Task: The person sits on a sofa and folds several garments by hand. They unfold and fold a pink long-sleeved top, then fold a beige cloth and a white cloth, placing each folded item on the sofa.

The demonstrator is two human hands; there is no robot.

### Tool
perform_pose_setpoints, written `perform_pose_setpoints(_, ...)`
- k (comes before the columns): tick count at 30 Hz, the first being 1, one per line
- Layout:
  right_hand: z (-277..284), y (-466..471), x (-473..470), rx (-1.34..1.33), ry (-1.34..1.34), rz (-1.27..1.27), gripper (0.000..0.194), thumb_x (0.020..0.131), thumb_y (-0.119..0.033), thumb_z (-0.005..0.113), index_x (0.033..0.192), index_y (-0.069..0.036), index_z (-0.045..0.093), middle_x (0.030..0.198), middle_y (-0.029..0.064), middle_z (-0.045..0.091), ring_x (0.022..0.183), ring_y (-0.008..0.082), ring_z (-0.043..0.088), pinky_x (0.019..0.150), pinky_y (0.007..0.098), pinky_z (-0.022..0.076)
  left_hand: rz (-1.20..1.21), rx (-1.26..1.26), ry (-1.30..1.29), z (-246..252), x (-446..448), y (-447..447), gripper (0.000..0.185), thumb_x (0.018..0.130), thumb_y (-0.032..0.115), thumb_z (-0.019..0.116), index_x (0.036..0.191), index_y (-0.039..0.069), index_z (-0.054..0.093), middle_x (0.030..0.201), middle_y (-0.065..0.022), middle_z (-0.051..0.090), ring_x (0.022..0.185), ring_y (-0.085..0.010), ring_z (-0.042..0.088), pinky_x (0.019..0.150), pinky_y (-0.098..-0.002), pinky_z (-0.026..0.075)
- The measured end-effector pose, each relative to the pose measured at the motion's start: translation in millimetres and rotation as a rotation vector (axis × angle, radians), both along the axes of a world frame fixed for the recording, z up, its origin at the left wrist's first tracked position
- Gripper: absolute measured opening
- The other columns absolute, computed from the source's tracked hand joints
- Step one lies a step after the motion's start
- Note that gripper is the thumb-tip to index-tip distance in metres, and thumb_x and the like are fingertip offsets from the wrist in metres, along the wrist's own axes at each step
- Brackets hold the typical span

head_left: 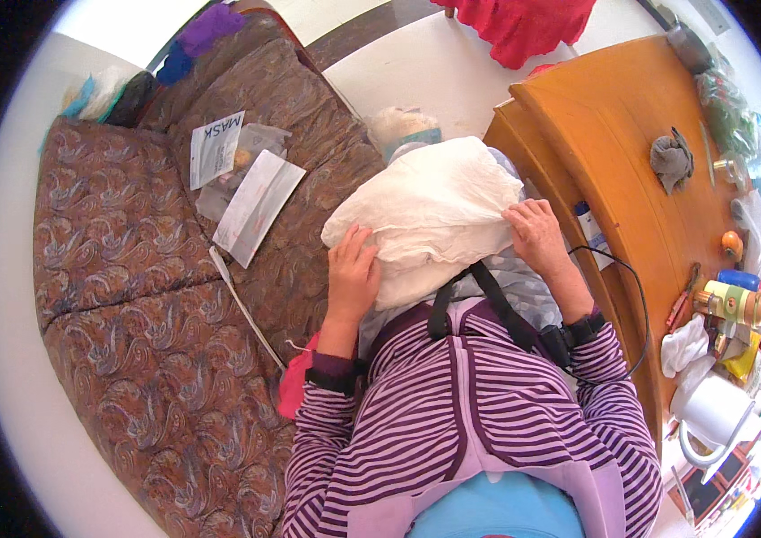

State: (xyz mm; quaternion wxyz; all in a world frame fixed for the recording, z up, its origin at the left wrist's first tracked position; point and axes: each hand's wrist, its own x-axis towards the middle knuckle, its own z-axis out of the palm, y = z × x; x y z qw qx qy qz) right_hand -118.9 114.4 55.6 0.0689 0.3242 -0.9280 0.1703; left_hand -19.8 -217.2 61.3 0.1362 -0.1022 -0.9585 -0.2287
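A cream-white cloth (427,202), folded and wrinkled, lies over my lap. On its left edge rests my left hand (353,269), the fingers laid on top of the fabric; whether they pinch it cannot be told. My right hand (536,235) grips the cloth's right edge between thumb and fingers, and small creases run from that spot. Grey patterned fabric (522,282) shows beneath the cloth. Black straps (481,289) hang at my front.
A brown paisley sofa (152,376) at left holds plastic packets (259,208) and a thin white stick (246,306). At right, a wooden table (622,134) bears a grey cloth bundle (672,160), jars (733,302) and a white mug-like container (713,407). A black cable (646,302) loops beside my right arm.
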Motion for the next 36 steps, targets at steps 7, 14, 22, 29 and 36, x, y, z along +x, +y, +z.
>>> perform_pose_setpoints(7,0,-1,9,-0.045,-0.008,0.016,0.024,0.074,-0.009,0.059,0.098,-0.006,0.065,0.1,0.0086,0.065,0.097,0.0262,0.058,0.086,0.0389,0.0415,-0.093,0.083,-0.149,14,3,2,0.02,0.076,-0.001,0.062,0.096,0.001,0.061,0.128,-0.0148,0.058,0.124,-0.0337,0.052,0.099,-0.0426,0.042)
perform_pose_setpoints(14,1,-7,7,0.013,-0.038,0.003,0.021,0.073,-0.012,0.062,0.094,-0.008,0.063,0.09,0.0081,0.062,0.091,0.0259,0.058,0.082,0.0395,0.0419,0.075,0.344,-0.181,16,-5,19,0.017,0.081,0.003,0.065,0.097,0.001,0.061,0.122,-0.0157,0.059,0.109,-0.037,0.059,0.086,-0.0409,0.051)
perform_pose_setpoints(22,35,8,-11,-0.155,0.184,-0.13,0.018,0.075,-0.003,0.059,0.093,-0.005,0.063,0.092,0.0086,0.063,0.091,0.0257,0.059,0.081,0.0385,0.044,0.012,0.478,-0.023,37,-2,25,0.015,0.084,0.006,0.064,0.098,0.0,0.063,0.112,-0.012,0.065,0.092,-0.0335,0.065,0.077,-0.0387,0.054)
perform_pose_setpoints(29,7,13,-10,0.172,-0.128,-0.056,0.024,0.078,0.003,0.057,0.099,-0.004,0.064,0.107,0.0108,0.064,0.105,0.0282,0.057,0.091,0.039,0.0398,-0.094,0.452,-0.297,18,15,26,0.015,0.088,0.013,0.063,0.096,0.0,0.065,0.097,-0.0109,0.067,0.08,-0.0226,0.065,0.072,-0.0327,0.052)
perform_pose_setpoints(36,31,14,-14,0.096,0.003,-0.156,0.023,0.08,-0.001,0.056,0.101,-0.003,0.064,0.111,0.01,0.064,0.109,0.0264,0.056,0.096,0.0394,0.0373,0.703,0.966,-0.437,-12,19,-41,0.025,0.092,0.024,0.062,0.107,0.004,0.065,0.1,-0.0034,0.066,0.086,-0.015,0.062,0.071,-0.0273,0.048)
